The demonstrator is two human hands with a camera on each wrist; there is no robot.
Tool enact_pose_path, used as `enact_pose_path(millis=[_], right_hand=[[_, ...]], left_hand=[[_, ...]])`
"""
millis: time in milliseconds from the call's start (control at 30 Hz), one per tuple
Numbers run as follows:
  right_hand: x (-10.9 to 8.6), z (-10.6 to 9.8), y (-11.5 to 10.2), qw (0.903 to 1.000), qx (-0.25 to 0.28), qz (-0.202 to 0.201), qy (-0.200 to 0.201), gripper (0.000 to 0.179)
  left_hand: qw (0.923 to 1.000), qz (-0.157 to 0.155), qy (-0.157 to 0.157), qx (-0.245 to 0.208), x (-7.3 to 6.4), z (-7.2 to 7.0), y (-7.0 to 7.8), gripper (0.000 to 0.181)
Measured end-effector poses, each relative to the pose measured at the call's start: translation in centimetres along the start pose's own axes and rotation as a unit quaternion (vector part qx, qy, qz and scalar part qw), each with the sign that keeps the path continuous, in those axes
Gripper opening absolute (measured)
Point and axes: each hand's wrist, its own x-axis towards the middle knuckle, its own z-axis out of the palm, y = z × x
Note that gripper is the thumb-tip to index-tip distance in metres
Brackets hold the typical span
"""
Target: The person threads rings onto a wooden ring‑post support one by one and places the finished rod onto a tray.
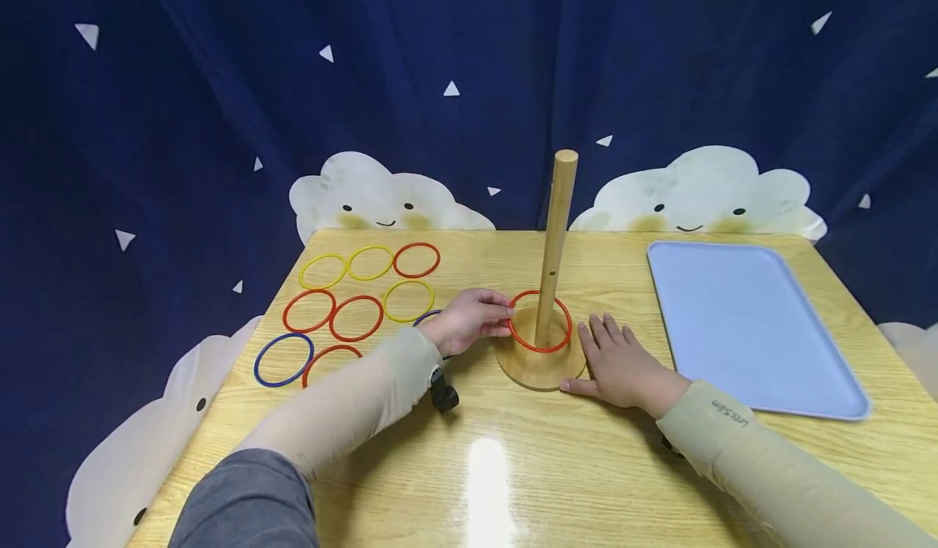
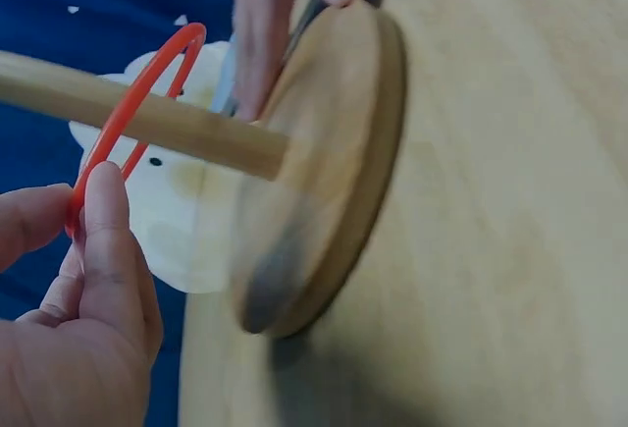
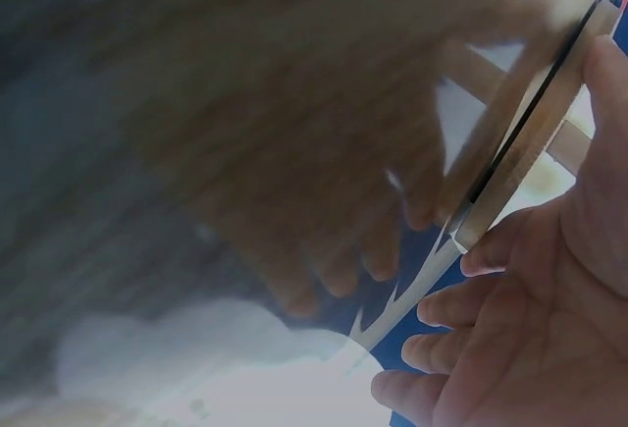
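A wooden post (image 1: 558,222) stands upright on a round wooden base (image 1: 538,374) near the middle of the table. My left hand (image 1: 471,320) pinches a red ring (image 1: 541,350) between thumb and fingers at its left side. The ring goes around the post's lower part; in the left wrist view this red ring (image 2: 128,103) is held above the base. At the base's right edge rests my right hand (image 1: 623,366), fingers extended. In the right wrist view its thumb lies along the base's rim (image 3: 530,142).
Several loose rings lie at the left of the table: yellow ones (image 1: 407,281), red ones (image 1: 356,339) and a blue one (image 1: 284,385). Another blue ring (image 1: 428,314) is partly hidden behind my left hand. A pale blue tray (image 1: 843,411) lies at the right.
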Motion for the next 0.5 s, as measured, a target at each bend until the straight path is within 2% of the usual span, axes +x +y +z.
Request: enact_pose_path(millis=[200, 500], right_hand=[[0.0, -0.3, -0.1, 1.0000, -0.006, 0.001, -0.006, 0.100], [-0.2, -0.2, -0.1, 1.0000, -0.001, -0.009, 0.004, 0.104]], left_hand=[[0.9996, -0.019, 0.014, 0.012, 0.4, 0.0, -1.4, 0.030], [0.9970, -0.043, 0.028, 0.057, 0.5, 0.2, -1.9, 0.027]])
